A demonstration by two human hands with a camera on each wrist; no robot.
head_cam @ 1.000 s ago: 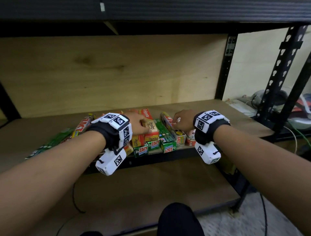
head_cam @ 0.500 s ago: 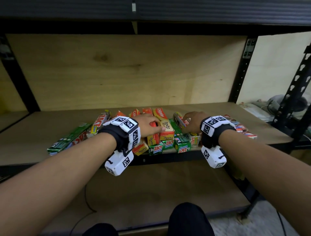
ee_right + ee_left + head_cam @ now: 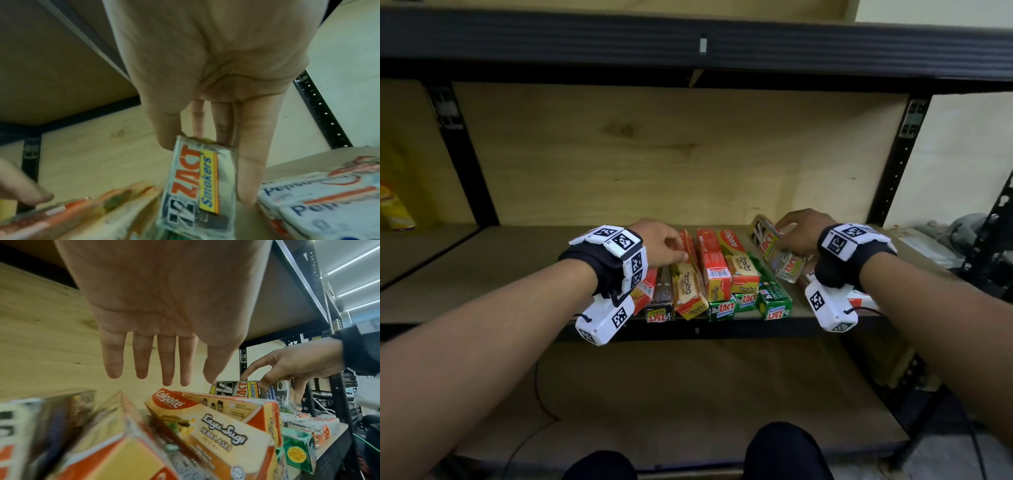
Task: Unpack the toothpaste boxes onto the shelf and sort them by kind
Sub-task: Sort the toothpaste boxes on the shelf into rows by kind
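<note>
Since half a second ago my right hand (image 3: 803, 233) has lifted a ZACT Smokers box (image 3: 197, 186) off the pile; thumb and fingers pinch its far end and it tilts above the green ZACT boxes (image 3: 774, 301). My left hand (image 3: 164, 313) hangs spread, fingers straight, just over the Colgate Kayu Sugi boxes (image 3: 216, 431); the head view hides that gap. The right wrist view alone shows white Pepsodent boxes (image 3: 329, 203) stacked just right of the held box. The pile sits at the shelf (image 3: 500, 274) front edge, box ends flush with it. Bare board lies left of the pile and behind it toward the back panel.
</note>
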